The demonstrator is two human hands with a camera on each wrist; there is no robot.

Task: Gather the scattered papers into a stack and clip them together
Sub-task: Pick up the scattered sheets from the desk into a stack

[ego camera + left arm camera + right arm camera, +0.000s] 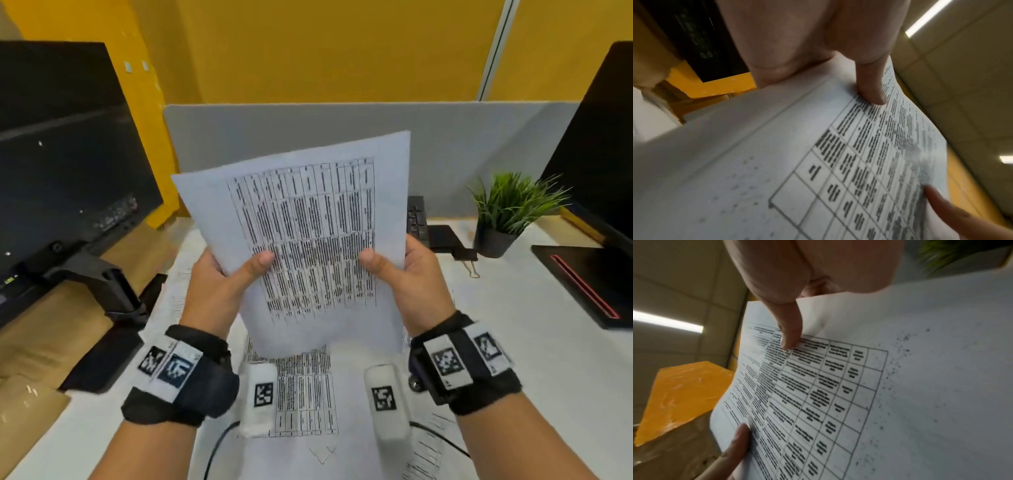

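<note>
Both hands hold a stack of printed papers (308, 233) upright above the desk, table grid facing me. My left hand (222, 284) grips its left edge, thumb on the front. My right hand (407, 270) grips the right edge the same way. In the left wrist view my left thumb (871, 87) presses on the papers (777, 162); the right wrist view shows my right thumb (789, 334) on the printed sheet (838, 386). More printed sheets (305, 394) lie flat on the desk below. A black binder clip (464, 255) lies on the desk to the right.
A dark monitor on an arm (61, 154) stands at the left and another monitor (596, 164) with its base at the right. A small potted plant (503, 212) and a keyboard's end (418, 219) sit behind the papers. A grey partition (274, 130) closes the back.
</note>
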